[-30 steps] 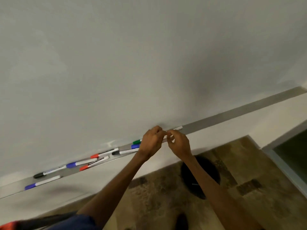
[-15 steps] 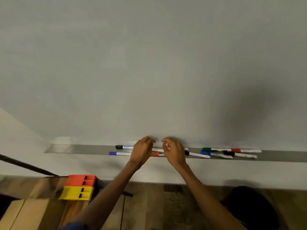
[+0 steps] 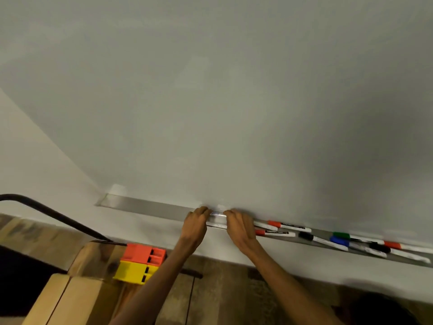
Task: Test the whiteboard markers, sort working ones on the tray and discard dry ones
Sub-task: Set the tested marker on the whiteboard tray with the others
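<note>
Left hand [image 3: 195,225] and right hand [image 3: 239,227] each pinch an end of one marker [image 3: 218,214] at the tray [image 3: 150,207], whiteboard [image 3: 210,90] unmarked, so testing seems barely begun, other markers [image 3: 290,226] untried

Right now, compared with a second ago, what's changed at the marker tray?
Both hands slid left along the tray. The left hand now covers the black and blue caps that lay beside it. It and the right hand curl their fingers on a white marker between them. The markers to the right stayed put.
</note>
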